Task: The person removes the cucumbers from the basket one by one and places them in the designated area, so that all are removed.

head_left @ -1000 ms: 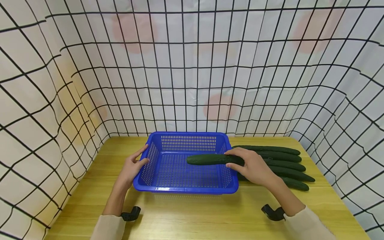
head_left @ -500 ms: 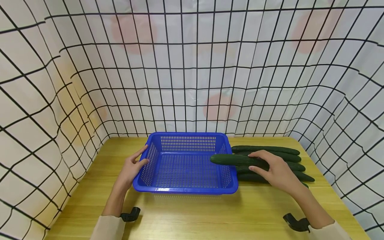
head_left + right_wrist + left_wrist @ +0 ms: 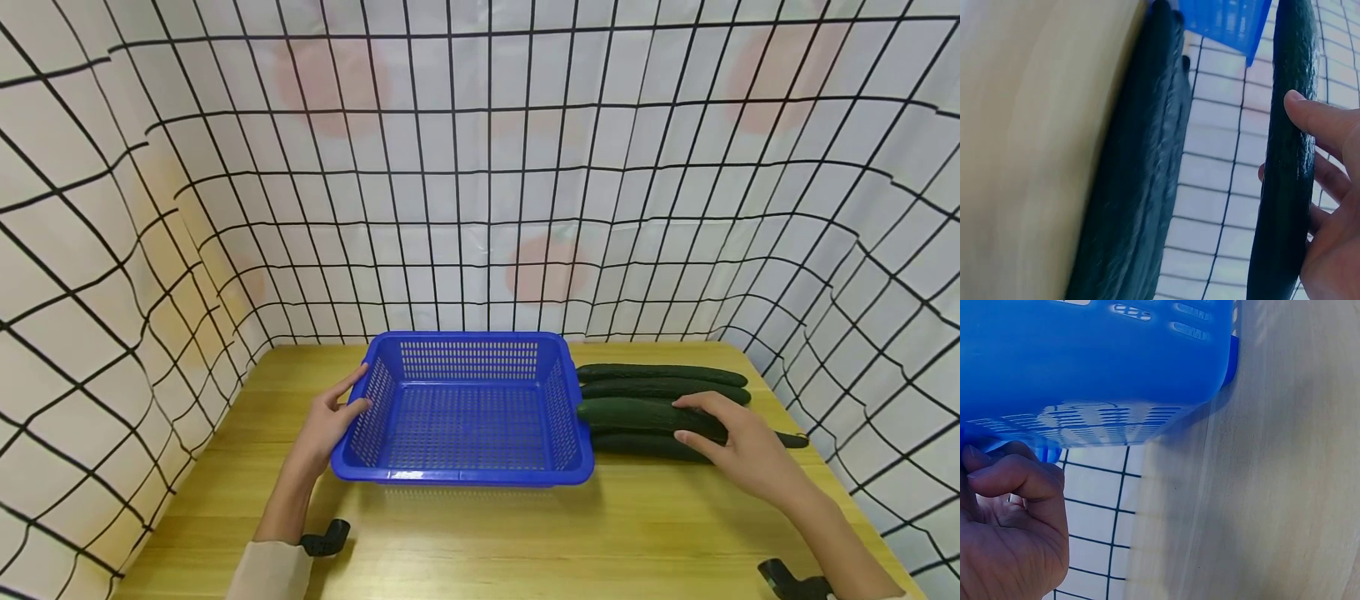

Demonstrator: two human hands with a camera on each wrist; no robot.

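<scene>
A blue plastic basket (image 3: 465,477) with slotted walls stands on the table, nothing inside it. My left hand (image 3: 327,425) grips its left rim, thumb over the inner side; the left wrist view shows curled fingers (image 3: 1013,478) at the edge of the basket (image 3: 1085,362). To the right of the basket, my right hand (image 3: 742,450) holds a dark green cucumber (image 3: 626,413) between thumb and fingers. This cucumber (image 3: 1282,206) hangs apart from the others in the right wrist view. Several more cucumbers (image 3: 663,387) lie side by side beneath and behind it, partly hidden.
A wooden table (image 3: 465,542) spreads under everything. Black grid netting (image 3: 487,192) in front of a pale sheet encloses the back and both sides. The basket's right rim stands close against the left ends of the cucumbers.
My right hand has carried the cucumber rightward, from over the basket to above the row of cucumbers. The left hand keeps its hold on the rim.
</scene>
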